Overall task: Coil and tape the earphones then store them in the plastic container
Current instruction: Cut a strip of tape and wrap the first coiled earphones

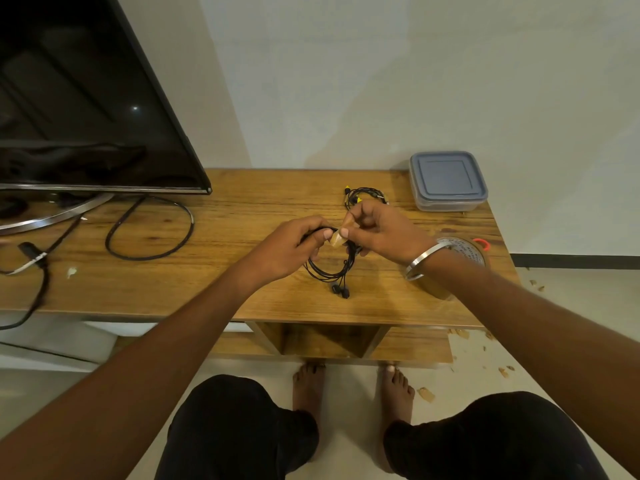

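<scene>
Thin black coiled earphones [330, 268]: light, floppy, springy. Left hand [294, 245] pinches coil top; right hand [377, 232] pinches tan tape strip [337, 240] w/ fingertips, just beside it.

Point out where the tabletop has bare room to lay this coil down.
Bare wood lies between the looped black cable and the left hand. The far right is crowded: second earphone coil, plastic container, tape roll.

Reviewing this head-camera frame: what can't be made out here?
- Brown tape roll: mostly hidden behind the right wrist; its print is too small to read.
- Lidded clear plastic container: blue lid hides the contents.
- Coiled black earphones: top of the coil hidden by the left hand and right hand.
- Black television: cut off by the left edge.
</scene>
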Available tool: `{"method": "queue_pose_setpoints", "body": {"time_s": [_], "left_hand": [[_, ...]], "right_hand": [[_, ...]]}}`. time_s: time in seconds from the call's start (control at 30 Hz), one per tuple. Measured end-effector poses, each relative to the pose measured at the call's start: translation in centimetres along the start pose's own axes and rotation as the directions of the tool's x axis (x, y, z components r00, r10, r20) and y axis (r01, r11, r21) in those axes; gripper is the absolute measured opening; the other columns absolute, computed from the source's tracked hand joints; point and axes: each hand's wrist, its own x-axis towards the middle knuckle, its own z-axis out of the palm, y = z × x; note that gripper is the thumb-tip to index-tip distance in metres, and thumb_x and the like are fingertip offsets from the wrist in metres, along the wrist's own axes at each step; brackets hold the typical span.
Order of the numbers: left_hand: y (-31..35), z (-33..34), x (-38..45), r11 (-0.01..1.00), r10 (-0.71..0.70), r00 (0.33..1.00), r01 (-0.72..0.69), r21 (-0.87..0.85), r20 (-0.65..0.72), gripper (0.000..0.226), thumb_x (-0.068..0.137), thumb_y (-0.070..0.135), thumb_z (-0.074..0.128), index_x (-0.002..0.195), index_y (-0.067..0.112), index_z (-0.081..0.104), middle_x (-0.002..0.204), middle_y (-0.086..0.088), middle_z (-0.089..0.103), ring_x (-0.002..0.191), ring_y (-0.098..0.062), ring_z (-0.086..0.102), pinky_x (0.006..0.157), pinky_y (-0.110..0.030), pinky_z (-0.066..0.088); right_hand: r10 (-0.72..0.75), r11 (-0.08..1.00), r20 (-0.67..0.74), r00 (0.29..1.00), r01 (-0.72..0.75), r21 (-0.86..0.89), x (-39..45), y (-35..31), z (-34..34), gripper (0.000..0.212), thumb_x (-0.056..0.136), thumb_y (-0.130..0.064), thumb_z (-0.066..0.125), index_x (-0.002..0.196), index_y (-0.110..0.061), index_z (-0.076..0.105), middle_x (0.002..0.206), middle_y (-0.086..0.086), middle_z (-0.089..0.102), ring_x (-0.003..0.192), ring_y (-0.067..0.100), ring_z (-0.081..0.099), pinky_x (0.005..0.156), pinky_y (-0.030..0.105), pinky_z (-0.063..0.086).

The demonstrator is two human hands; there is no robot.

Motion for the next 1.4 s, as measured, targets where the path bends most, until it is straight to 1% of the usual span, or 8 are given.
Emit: {"method": "queue_pose_setpoints", "body": {"time_s": [0.33, 0.47, 0.6, 0.73, 1.03, 1.13, 1.27, 1.4], "left_hand": [[0.0, 0.0, -0.3, 0.999, 0.001, 1.000, 0.000, -0.045, 0.005, 0.021, 0.101, 0.026, 0.048, 0.109, 0.015, 0.064, 0.079, -0.008, 0.061, 0.070, -0.012, 0.059, 0.078, -0.055, 0.054], [0.0, 0.2, -0.4, 0.998, -0.003, 1.000, 0.003, -0.061, 0.001, 0.020, 0.101, 0.024, 0.048, 0.108, 0.013, 0.064, 0.077, 0.006, 0.060, 0.069, -0.012, 0.059, 0.078, -0.055, 0.054], [0.2, 0.2, -0.6, 0.997, 0.021, 1.000, -0.020, -0.071, 0.010, 0.016, 0.102, 0.023, 0.048, 0.101, 0.025, 0.063, 0.073, 0.016, 0.057, 0.067, -0.010, 0.058, 0.076, -0.054, 0.054], [0.2, 0.3, -0.7, 0.996, 0.023, 1.000, -0.024, -0.084, -0.007, 0.020, 0.102, 0.021, 0.047, 0.110, 0.015, 0.064, 0.082, 0.000, 0.061, 0.068, -0.012, 0.058, 0.074, -0.053, 0.053], [0.6, 0.4, -0.9, 0.994, 0.023, 1.000, -0.022, -0.110, 0.004, 0.022, 0.103, 0.020, 0.046, 0.104, 0.035, 0.062, 0.077, 0.022, 0.060, 0.068, -0.011, 0.056, 0.076, -0.053, 0.054], [0.6, 0.4, -0.8, 0.992, 0.016, 1.000, -0.016, -0.122, -0.003, 0.023, 0.103, 0.017, 0.046, 0.104, 0.034, 0.061, 0.076, 0.024, 0.061, 0.066, -0.009, 0.055, 0.073, -0.045, 0.056], [0.7, 0.4, -0.8, 0.994, 0.012, 1.000, -0.013, -0.110, -0.009, 0.023, 0.103, 0.018, 0.045, 0.105, 0.035, 0.060, 0.071, 0.026, 0.061, 0.065, -0.004, 0.055, 0.064, -0.016, 0.043], [0.5, 0.3, -0.7, 0.996, 0.016, 1.000, -0.016, -0.092, -0.008, 0.021, 0.102, 0.020, 0.047, 0.099, 0.035, 0.061, 0.068, 0.021, 0.059, 0.066, -0.006, 0.057, 0.064, -0.018, 0.045]], "right_hand": [[-0.018, 1.000, -0.014, 1.000, 0.017, -0.026, 0.0, 0.5, 0.2, 0.014, 0.088, -0.016, 0.064, 0.102, -0.013, 0.061, 0.084, 0.002, 0.067, 0.072, 0.004, 0.064, 0.060, 0.015, 0.053], [-0.032, 0.999, -0.035, 0.999, 0.031, -0.035, -0.2, 0.6, 0.5, 0.016, 0.088, -0.017, 0.063, 0.104, -0.014, 0.060, 0.083, 0.002, 0.065, 0.075, 0.010, 0.063, 0.062, 0.017, 0.051], [-0.025, 0.999, -0.027, 0.999, 0.024, -0.037, -0.3, 0.6, 0.8, 0.048, 0.088, -0.018, 0.064, 0.133, -0.015, 0.047, 0.079, -0.002, 0.064, 0.081, 0.022, 0.067, 0.076, 0.027, 0.054], [-0.028, 0.993, -0.093, 0.995, 0.017, -0.119, -0.3, 0.9, 0.9, 0.065, 0.085, -0.027, 0.067, 0.140, -0.020, 0.035, 0.098, 0.001, 0.061, 0.077, 0.022, 0.068, 0.077, 0.035, 0.057], [-0.204, 0.953, -0.219, 0.954, 0.142, -0.267, -0.3, 1.5, 1.6, 0.025, 0.083, -0.024, 0.070, 0.096, -0.012, 0.052, 0.105, 0.004, 0.048, 0.062, 0.014, 0.056, 0.058, 0.014, 0.045], [-0.183, 0.948, -0.201, 0.962, 0.118, -0.297, -0.2, 1.6, 1.7, 0.018, 0.084, -0.027, 0.068, 0.096, -0.015, 0.061, 0.109, 0.001, 0.048, 0.068, 0.014, 0.061, 0.062, 0.008, 0.044], [-0.178, 0.942, -0.175, 0.968, 0.116, -0.316, -0.2, 1.6, 1.8, 0.017, 0.086, -0.025, 0.067, 0.099, -0.014, 0.065, 0.111, 0.003, 0.049, 0.074, 0.018, 0.063, 0.062, 0.005, 0.042], [-0.193, 0.930, -0.140, 0.971, 0.136, -0.341, -0.4, 1.5, 1.9, 0.013, 0.087, -0.021, 0.065, 0.096, -0.012, 0.067, 0.109, 0.002, 0.049, 0.073, 0.007, 0.055, 0.063, 0.003, 0.039]]}}
